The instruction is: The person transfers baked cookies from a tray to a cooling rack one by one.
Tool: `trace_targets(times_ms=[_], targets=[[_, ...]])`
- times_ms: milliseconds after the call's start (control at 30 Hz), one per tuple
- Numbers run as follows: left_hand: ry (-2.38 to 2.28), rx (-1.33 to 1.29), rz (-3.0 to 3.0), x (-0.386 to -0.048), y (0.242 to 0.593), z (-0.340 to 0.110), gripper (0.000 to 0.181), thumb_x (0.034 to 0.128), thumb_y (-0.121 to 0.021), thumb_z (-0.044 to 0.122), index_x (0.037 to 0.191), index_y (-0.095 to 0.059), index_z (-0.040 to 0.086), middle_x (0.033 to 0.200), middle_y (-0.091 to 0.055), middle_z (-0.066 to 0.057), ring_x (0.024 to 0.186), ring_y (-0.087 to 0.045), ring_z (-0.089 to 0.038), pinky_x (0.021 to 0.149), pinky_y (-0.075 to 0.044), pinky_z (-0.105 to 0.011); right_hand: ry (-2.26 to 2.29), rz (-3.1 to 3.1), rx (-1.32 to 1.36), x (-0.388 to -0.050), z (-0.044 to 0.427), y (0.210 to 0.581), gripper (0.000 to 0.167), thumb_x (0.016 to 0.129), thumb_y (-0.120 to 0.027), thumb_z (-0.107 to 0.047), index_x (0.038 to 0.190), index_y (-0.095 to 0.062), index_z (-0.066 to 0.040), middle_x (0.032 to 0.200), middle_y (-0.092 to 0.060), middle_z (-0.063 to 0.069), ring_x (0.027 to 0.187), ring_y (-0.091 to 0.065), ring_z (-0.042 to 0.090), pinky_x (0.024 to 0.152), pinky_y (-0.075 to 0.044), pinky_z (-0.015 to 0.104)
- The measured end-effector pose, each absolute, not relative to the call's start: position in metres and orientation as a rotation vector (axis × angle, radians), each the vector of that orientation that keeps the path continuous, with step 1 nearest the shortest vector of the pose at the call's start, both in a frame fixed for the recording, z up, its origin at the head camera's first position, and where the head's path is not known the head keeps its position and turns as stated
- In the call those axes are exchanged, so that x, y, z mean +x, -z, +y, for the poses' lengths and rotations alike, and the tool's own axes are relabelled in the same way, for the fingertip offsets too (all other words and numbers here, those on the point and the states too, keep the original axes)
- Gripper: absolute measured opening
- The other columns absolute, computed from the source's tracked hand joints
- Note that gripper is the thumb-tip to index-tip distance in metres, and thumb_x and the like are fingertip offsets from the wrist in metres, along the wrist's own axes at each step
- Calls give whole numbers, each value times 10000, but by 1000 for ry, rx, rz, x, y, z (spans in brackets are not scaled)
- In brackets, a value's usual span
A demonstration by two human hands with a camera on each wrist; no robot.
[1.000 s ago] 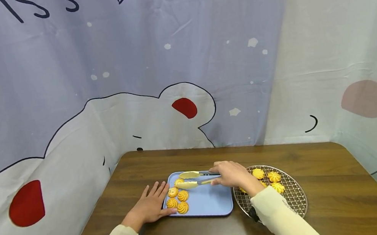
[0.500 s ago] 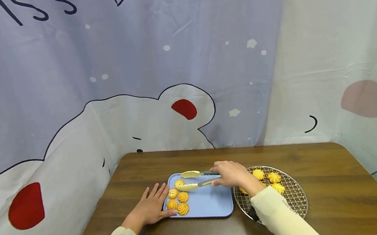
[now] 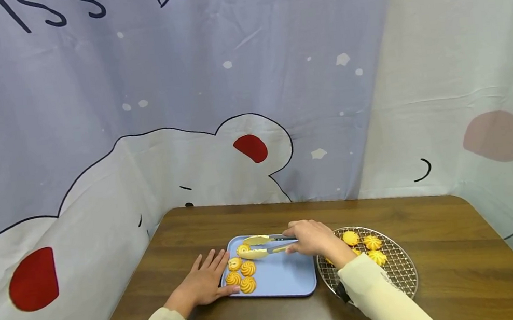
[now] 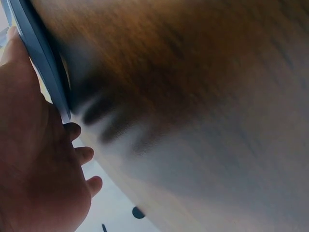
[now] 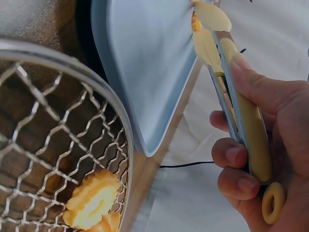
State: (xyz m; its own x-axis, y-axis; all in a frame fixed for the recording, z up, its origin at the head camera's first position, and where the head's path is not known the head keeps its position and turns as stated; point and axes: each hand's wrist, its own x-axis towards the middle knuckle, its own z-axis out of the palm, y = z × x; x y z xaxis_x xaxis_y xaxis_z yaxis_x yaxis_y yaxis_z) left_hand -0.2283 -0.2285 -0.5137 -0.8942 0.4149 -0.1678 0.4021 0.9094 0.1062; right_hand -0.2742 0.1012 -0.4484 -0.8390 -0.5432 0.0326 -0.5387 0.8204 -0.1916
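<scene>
My left hand (image 3: 200, 285) rests spread at the left edge of the blue tray (image 3: 287, 269), its thumb over the near-left corner. In the left wrist view the hand (image 4: 43, 145) lies against the tray's outer side (image 4: 41, 53). My right hand (image 3: 312, 237) grips a pair of tongs (image 3: 256, 254) with pale yellow tips above the tray. These tips stand apart, close about a swirled yellow cookie (image 3: 242, 250) at the far-left corner; whether they touch it I cannot tell. Several more cookies (image 3: 247, 269) lie along the tray's left side.
Right of the tray, a round wire rack (image 3: 401, 264) carries several yellow cookies (image 3: 373, 242), some partly hidden by my right arm. Both stand on a brown wooden table (image 3: 453, 249). A printed curtain (image 3: 315, 96) hangs behind the table's back edge.
The tong tips spread slightly apart half a second ago and now sit a little closer together around the far-left cookie. My left hand has stayed in place on the tray.
</scene>
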Motion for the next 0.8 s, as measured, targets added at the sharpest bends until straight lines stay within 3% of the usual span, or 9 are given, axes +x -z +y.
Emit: trace_targets(times_ms=[267, 567, 800], targets=[[-110, 635, 2882, -227, 513, -229, 1032, 899, -417, 804, 1618, -235, 86, 1666, -257, -114, 1540, -184, -373, 1209, -127, -618, 317, 2995, -882, -268, 105, 443, 418, 866, -793, -412, 1238, -748, -225, 975, -635, -95, 719, -547, 112, 623, -456, 328], [-103, 627, 2891, -228, 513, -230, 1036, 891, -423, 811, 1614, -253, 89, 1662, -269, -112, 1539, -190, -370, 1209, -133, -615, 343, 3016, -903, -258, 116, 435, 448, 873, -778, -429, 1257, -738, -202, 999, -647, -82, 741, -575, 121, 625, -468, 340], [-110, 629, 2900, -230, 516, -230, 1037, 891, -423, 812, 1615, -251, 90, 1664, -265, -112, 1539, -187, -372, 1208, -130, -615, 370, 3039, -919, -248, 134, 435, 452, 880, -772, -413, 1269, -728, -185, 956, -643, -58, 675, -508, 88, 593, -438, 305]])
